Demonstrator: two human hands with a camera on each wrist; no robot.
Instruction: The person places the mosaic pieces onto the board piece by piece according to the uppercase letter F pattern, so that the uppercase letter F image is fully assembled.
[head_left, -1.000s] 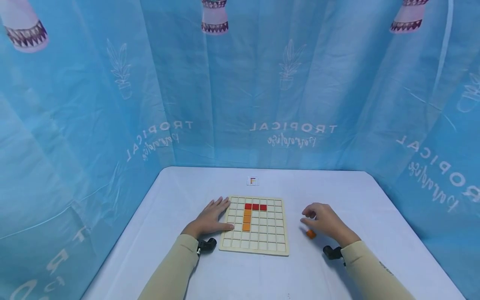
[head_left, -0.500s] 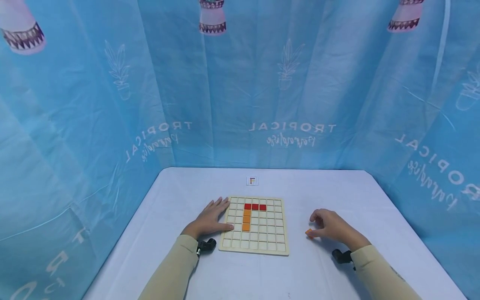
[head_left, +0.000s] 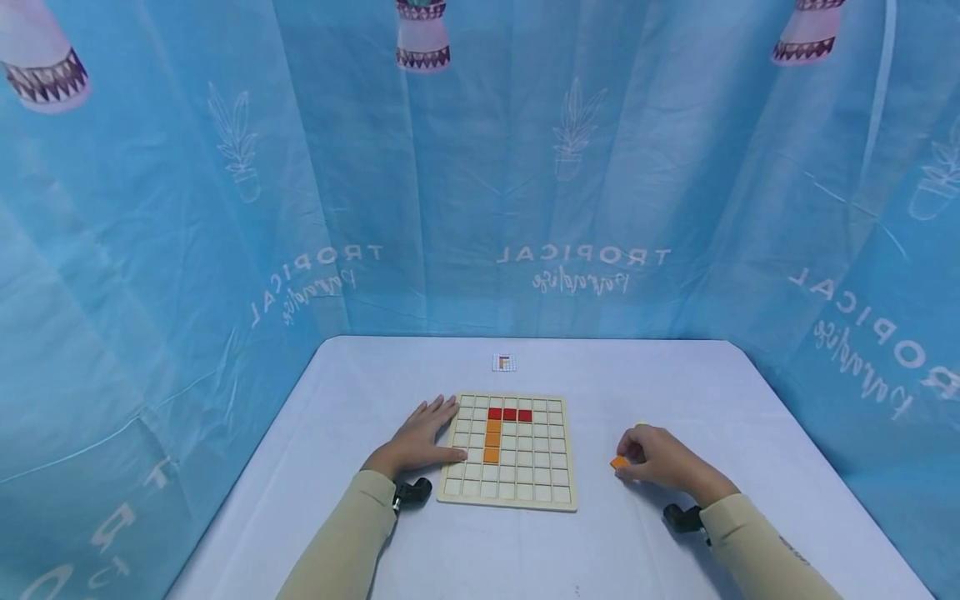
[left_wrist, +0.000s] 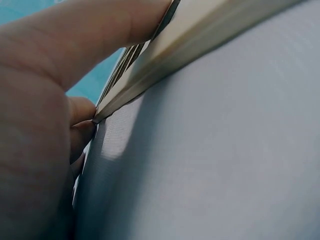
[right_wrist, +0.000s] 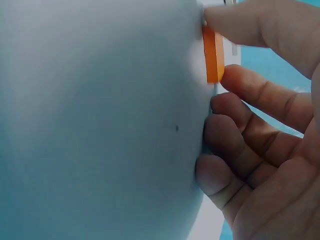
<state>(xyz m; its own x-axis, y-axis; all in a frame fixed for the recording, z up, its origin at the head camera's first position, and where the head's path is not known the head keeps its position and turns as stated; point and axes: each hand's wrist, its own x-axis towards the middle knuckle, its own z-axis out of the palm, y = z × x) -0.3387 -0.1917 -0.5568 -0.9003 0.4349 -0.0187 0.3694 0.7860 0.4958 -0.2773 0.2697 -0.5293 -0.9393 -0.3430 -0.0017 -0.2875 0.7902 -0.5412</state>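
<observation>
My right hand [head_left: 663, 458] pinches an orange square tile [head_left: 618, 462] between thumb and forefinger, just over the white table right of the board. In the right wrist view the orange tile [right_wrist: 213, 55] stands edge-on between thumb and forefinger, with the other fingers curled below. My left hand [head_left: 422, 437] rests at the left edge of a pale wooden grid board [head_left: 540, 479]. Its thumb lies on the board's surface, its fingers spread along the side. Set in the grid are a row of red tiles [head_left: 510, 414] and a column of orange tiles [head_left: 492, 442] beneath its left end.
A small card [head_left: 504, 362] printed with a coloured grid pattern lies behind the board. A sliver of yellow shows behind the right hand, too small to identify. Blue printed curtains [head_left: 480, 208] enclose the back and sides of the white table [head_left: 405, 542].
My right hand has moved slightly right and down to the loose orange tile and now pinches it, tipped up. The left hand and the board have stayed put.
</observation>
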